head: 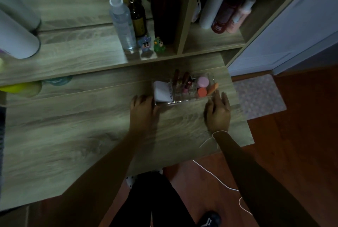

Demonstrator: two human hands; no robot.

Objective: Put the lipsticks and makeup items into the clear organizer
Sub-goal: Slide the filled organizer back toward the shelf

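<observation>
A clear organizer [182,101] sits on the wooden desk near its right side. It holds a white flat case [161,92] at the left, several red and pink lipsticks [184,82] standing in the middle, and a pink round jar [203,81], an orange round jar [202,92] and an orange tube [213,88] at the right. My left hand [143,108] rests against the organizer's left front corner. My right hand [218,110] is at its right front corner, fingers apart. Whether the hands grip the organizer is unclear.
A raised shelf behind carries a spray bottle [121,20], a dark bottle [138,17], a dark red vase [165,5] and two small figurines [151,44]. Bottles fill the cubby [225,14] at right. A white cylinder [17,34] stands far left. The desk edge drops off right beside the organizer.
</observation>
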